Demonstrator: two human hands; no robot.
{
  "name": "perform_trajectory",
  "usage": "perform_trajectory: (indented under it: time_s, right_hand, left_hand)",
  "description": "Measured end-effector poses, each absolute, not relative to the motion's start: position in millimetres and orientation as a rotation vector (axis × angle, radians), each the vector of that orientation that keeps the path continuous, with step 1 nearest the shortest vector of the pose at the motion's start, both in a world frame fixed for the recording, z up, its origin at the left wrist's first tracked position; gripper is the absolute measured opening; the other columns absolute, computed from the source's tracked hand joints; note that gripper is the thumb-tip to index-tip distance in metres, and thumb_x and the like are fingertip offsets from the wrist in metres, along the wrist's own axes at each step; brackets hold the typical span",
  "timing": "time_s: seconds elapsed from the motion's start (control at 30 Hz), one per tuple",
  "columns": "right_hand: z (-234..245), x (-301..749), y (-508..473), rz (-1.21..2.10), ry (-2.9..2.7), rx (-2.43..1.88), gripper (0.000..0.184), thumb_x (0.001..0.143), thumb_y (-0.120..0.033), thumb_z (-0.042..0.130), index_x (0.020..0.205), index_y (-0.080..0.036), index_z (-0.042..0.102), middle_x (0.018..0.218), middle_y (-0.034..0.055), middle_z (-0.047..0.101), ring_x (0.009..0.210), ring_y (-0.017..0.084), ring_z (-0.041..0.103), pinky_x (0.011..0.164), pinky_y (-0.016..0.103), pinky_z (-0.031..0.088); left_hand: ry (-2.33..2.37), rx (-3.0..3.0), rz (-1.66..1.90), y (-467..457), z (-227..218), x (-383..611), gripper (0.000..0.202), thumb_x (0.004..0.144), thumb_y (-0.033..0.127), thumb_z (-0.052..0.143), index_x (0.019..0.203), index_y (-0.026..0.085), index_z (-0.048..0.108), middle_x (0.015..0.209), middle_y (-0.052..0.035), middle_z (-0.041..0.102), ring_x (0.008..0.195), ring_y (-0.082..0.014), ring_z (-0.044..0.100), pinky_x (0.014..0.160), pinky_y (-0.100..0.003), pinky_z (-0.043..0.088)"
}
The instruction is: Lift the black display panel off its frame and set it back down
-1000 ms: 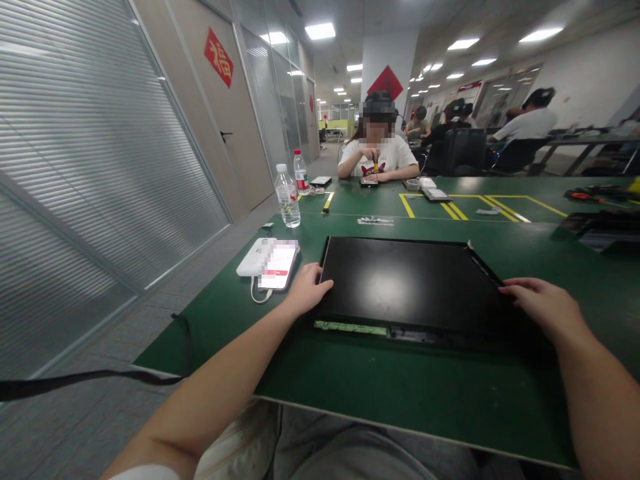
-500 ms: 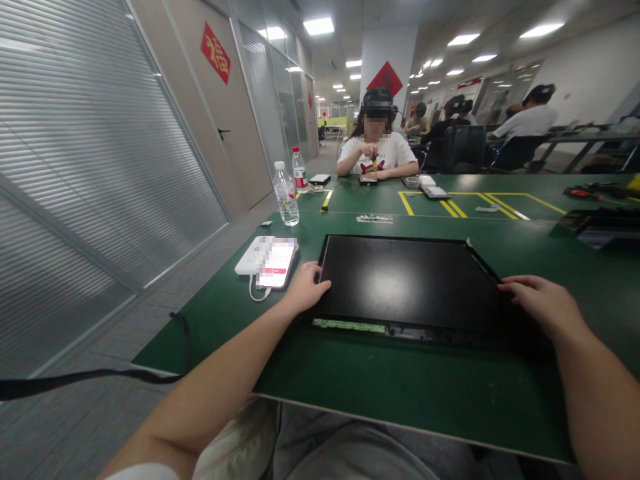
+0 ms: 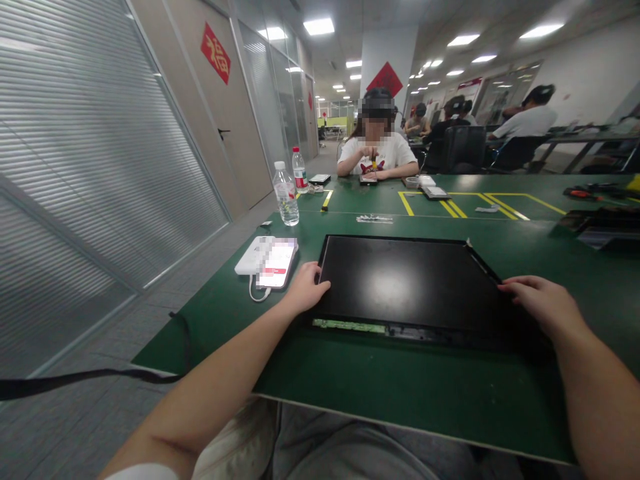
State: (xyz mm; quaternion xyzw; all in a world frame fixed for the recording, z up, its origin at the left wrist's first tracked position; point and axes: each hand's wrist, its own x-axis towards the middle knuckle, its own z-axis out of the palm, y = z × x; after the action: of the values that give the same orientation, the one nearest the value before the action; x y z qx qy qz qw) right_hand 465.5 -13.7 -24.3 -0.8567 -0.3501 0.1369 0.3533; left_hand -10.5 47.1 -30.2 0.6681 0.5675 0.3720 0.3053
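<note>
Two hands on one workpiece. Your left hand (image 3: pixel 306 290) is closed on the left edge of the black panel (image 3: pixel 395 280), thumb over the rim, other fingers partly hidden behind it. Your right hand (image 3: pixel 545 300) pinches the opposite edge, thumb and fingertips together at the frame. How firm either hold is, you couldn't tell from this view.

Panel location: directly in front of you on the green table (image 3: pixel 400 380), dark face up, long side toward you. Shadow hides its underside; cannot tell whether any edge is raised.

Progress, as judged from how it lies: the near edge is uncovered, with a green circuit strip (image 3: pixel 349 327) showing along its left half and a dark strip (image 3: pixel 420 335) continuing rightward. A pale tab (image 3: pixel 469 243) sticks up at the far right corner. So some opening up looks done, while the screen face and its surround appear to sit together. Not done: neither side is let go. How much remains inside, cannot say.

Nearby, left of the panel and apart from it: phone (image 3: pixel 278 267), white box (image 3: pixel 248 259), and white cable (image 3: pixel 256 295).
</note>
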Motion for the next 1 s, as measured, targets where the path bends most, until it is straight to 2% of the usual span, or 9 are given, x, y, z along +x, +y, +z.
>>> perform_trajectory:
  time_s: [0.23, 0.4, 0.6, 0.8, 0.87, 1.0]
  right_hand:
    - [-29.3, 471.1, -11.0, 0.381, -0.907, -2.227, 0.022, 0.065, -0.039, 0.068, 0.08, -0.025, 0.075, 0.076, 0.0051, 0.074, 0.076, 0.027, 0.069, 0.075, 0.04, 0.047]
    - [-37.7, 480.4, -8.7, 0.35, -0.952, -2.217, 0.028, 0.064, -0.044, 0.067, 0.082, -0.026, 0.076, 0.077, 0.0052, 0.075, 0.076, 0.029, 0.07, 0.072, 0.041, 0.046]
    - [-30.8, 473.3, -9.6, 0.299, -0.971, -2.271, 0.025, 0.065, -0.045, 0.066, 0.079, -0.026, 0.075, 0.073, 0.0051, 0.073, 0.076, 0.029, 0.068, 0.07, 0.04, 0.045]
    - [-20.9, 462.9, -9.0, 0.235, -0.968, -2.307, 0.015, 0.064, -0.039, 0.065, 0.07, -0.028, 0.072, 0.076, 0.0054, 0.073, 0.077, 0.028, 0.065, 0.072, 0.04, 0.047]
    - [-20.3, 462.1, -9.2, 0.232, -0.966, -2.306, 0.013, 0.063, -0.039, 0.066, 0.069, -0.028, 0.071, 0.076, 0.0053, 0.073, 0.078, 0.028, 0.064, 0.072, 0.04, 0.047]
    - [-19.9, 460.9, -10.7, 0.248, -0.977, -2.295, 0.012, 0.064, -0.038, 0.066, 0.069, -0.028, 0.069, 0.075, 0.0046, 0.072, 0.079, 0.028, 0.064, 0.074, 0.04, 0.046]
  left_hand:
    - [1.517, 1.774, 0.97, 46.0, -30.3, -10.6, 0.018, 0.068, 0.016, 0.077, 0.076, 0.024, 0.062, 0.13, -0.0124, 0.067, 0.134, -0.0362, 0.057, 0.12, -0.05, 0.041]
    - [1.512, 1.783, 0.981, 45.0, -29.4, -10.9, 0.021, 0.069, 0.015, 0.078, 0.079, 0.024, 0.062, 0.13, -0.0125, 0.066, 0.137, -0.0369, 0.056, 0.122, -0.051, 0.039]
    - [1.487, 1.857, 0.889, 39.5, -25.5, -8.1, 0.026, 0.074, 0.014, 0.075, 0.099, 0.022, 0.074, 0.144, -0.0155, 0.059, 0.147, -0.0388, 0.05, 0.128, -0.051, 0.032]
    - [1.486, 2.16, 0.649, 31.1, -14.5, -11.7, 0.044, 0.083, 0.025, 0.074, 0.126, 0.018, 0.069, 0.161, -0.0203, 0.046, 0.157, -0.0404, 0.037, 0.128, -0.054, 0.032]
    - [1.463, 2.284, 0.567, 30.1, -9.0, -15.0, 0.042, 0.087, 0.029, 0.073, 0.127, 0.018, 0.069, 0.162, -0.0204, 0.046, 0.157, -0.039, 0.037, 0.128, -0.055, 0.032]
    - [1.385, 2.406, 0.48, 30.6, 1.3, -22.8, 0.032, 0.093, 0.035, 0.068, 0.121, 0.018, 0.072, 0.158, -0.0196, 0.051, 0.151, -0.0366, 0.046, 0.125, -0.055, 0.038]
